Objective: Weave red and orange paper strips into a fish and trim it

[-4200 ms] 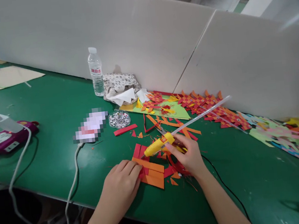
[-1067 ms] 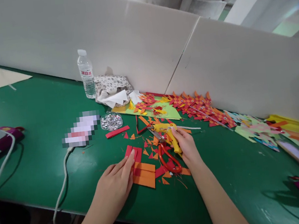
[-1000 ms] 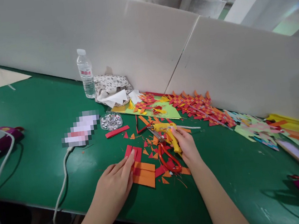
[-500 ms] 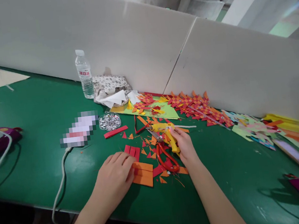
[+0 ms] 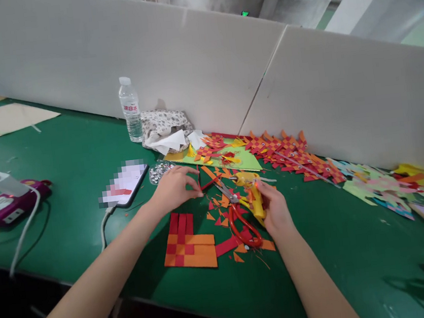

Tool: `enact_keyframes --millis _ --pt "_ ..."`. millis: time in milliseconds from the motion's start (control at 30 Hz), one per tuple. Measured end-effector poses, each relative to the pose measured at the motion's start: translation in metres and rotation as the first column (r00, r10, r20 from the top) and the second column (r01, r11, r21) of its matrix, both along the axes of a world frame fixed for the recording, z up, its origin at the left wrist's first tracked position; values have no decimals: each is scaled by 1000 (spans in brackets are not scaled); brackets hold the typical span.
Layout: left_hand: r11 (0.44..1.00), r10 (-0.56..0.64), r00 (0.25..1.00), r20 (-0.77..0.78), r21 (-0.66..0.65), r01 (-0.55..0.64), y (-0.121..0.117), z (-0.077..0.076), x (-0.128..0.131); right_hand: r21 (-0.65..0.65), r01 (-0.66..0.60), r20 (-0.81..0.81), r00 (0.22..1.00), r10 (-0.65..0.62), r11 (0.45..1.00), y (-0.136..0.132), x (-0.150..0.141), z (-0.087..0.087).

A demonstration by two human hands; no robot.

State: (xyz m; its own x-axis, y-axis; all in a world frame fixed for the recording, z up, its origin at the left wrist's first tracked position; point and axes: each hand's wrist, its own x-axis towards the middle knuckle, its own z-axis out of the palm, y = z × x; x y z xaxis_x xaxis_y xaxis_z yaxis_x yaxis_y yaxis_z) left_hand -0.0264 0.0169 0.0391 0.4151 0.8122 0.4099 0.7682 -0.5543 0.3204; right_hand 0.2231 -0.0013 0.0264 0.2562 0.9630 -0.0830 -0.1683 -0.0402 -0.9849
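My left hand point(image 5: 175, 186) is raised above the table, thumb and fingers apart, with its fingertips beside a bent red paper strip point(image 5: 210, 183). In my right hand point(image 5: 279, 207) is a yellow glue gun point(image 5: 255, 200), its nozzle pointing left. Red-handled scissors point(image 5: 245, 229) lie beneath and left of the gun, blades toward the back. Below my left hand a woven paper piece point(image 5: 197, 250) of orange and red strips lies flat on the green table; loose red ends stick out at its back and orange ones at its right.
Orange and red paper scraps point(image 5: 214, 215) surround the scissors. Behind them are a clear dish of googly eyes point(image 5: 160, 172), a water bottle point(image 5: 130, 109), a spotted pouch point(image 5: 165, 121) and a heap of woven paper fish point(image 5: 291, 152). A cabled phone point(image 5: 126, 183) and purple power strip point(image 5: 14, 204) lie left.
My left hand has left the woven paper piece and moved up and away to the red strip, uncovering the checkered weave. The glue gun stays in my right hand. The view has shifted slightly.
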Motion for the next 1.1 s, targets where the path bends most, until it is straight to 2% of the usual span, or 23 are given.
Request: enact_keyframes --millis 133,167,233,367,467,533,633,767,900,1100 --pt "989 126 991 49 65 -129 2 14 -16 11 23 -22 1000 -22 1000 0 0 0" --pt "979 174 982 76 94 -181 -2 16 -19 15 32 -27 999 -32 999 -1 -1 1" --pt "976 189 978 89 96 -197 -18 17 -22 25 53 -34 998 -52 998 -2 -2 3" --pt "986 164 976 144 -22 -163 -68 5 -7 49 74 -36 997 -72 996 -3 -4 4" --pt "961 229 973 31 -164 -221 -101 -11 13 56 71 -21 997 -69 996 -2 -4 2" --pt "942 258 966 -16 -220 -255 -112 -20 23 53 62 -3 998 -62 997 -1 -4 -1" --pt "921 289 955 -63 -254 -296 -113 -28 27 67 53 28 998 -55 996 -1 -6 -2" --pt "914 302 948 -100 -252 -318 -104 -32 20 139 42 76 996 -53 989 -3 -11 0" --pt "921 278 956 -90 -257 -292 -101 -35 15 204 -44 212 977 -1 978 -6 -15 0" --pt "923 265 958 -104 -261 -284 -100 -37 16 138 -187 345 930 129 973 -7 -13 -8"
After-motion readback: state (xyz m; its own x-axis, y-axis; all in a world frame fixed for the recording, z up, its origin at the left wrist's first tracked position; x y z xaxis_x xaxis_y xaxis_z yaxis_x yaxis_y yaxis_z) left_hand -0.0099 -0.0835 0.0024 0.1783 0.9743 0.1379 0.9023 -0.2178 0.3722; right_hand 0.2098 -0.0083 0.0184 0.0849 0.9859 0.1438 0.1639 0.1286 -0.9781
